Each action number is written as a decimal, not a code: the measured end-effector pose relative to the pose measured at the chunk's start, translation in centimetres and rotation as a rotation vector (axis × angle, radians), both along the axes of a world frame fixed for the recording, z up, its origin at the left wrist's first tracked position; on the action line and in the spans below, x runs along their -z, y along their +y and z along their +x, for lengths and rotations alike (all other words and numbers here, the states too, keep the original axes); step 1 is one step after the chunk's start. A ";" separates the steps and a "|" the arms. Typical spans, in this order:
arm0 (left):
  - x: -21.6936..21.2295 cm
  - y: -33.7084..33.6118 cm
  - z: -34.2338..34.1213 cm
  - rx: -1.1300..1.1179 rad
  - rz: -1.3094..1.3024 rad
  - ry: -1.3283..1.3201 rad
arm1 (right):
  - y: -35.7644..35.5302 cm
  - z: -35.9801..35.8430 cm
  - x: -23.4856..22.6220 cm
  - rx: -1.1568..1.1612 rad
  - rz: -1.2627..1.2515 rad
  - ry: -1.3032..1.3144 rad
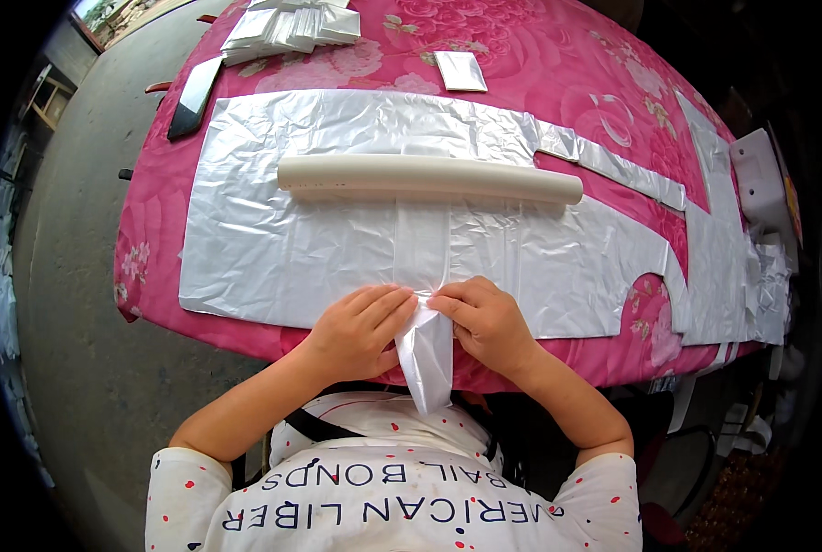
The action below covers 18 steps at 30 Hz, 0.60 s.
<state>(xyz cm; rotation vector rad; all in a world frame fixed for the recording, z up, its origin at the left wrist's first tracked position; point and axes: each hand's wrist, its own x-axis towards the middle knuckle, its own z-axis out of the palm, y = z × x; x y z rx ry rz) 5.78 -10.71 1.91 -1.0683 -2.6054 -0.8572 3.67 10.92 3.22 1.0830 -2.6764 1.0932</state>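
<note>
A thin, silvery-white plastic carrier bag (255,244) lies flat across the table, its cut-out handles toward the right. At the near edge of the table both my hands pinch a gathered, folded length of white plastic bag (427,354). Its lower end hangs over the edge in front of my shirt. My left hand (360,324) grips it from the left, fingers pressed together. From the other side my right hand (485,320) pinches it, thumb and fingers closed. A cream-coloured tube (420,177) rests across the flat bag, beyond my hands. Whether the folded length joins the flat bag, I cannot tell.
A pink flowered cloth (337,69) covers the table. Folded silvery packets (291,28) are piled at the far left, beside a dark phone (195,97). One folded packet (461,71) lies alone. More plastic bags (719,276) and a white container (760,175) sit at the right.
</note>
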 end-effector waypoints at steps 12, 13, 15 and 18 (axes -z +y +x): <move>-1.2 0.5 -1.1 -0.093 0.101 -0.135 | -1.4 -4.8 -2.5 0.346 -0.033 -0.973; -1.1 1.3 -0.7 -0.080 -0.073 -0.154 | -1.4 -5.0 -2.5 0.356 -0.032 -0.994; -0.2 2.3 0.0 -0.125 -0.206 -0.159 | -1.5 -5.3 -2.7 0.379 -0.030 -1.034; -0.1 2.8 0.2 -0.174 -0.326 -0.172 | -1.5 -4.1 -2.3 0.378 -0.091 -0.900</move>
